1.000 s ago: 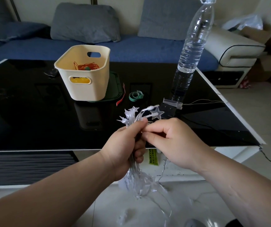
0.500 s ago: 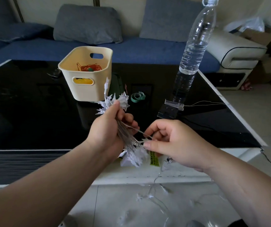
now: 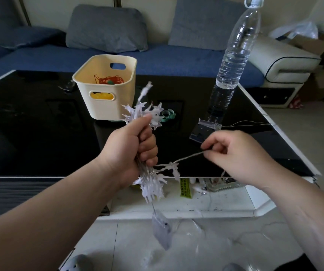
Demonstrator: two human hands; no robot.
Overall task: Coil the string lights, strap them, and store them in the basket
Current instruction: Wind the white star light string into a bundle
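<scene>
One string lights bundle (image 3: 140, 114) within left fingers (image 3: 147, 148) (strand (image 3: 188, 158) between right fingers (image 3: 216, 143))

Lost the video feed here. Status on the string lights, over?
Left hand grips the coiled string lights. Right hand pinches the loose strand. Green strap lies unused on the table beside the basket. No obstruction seen.
</scene>
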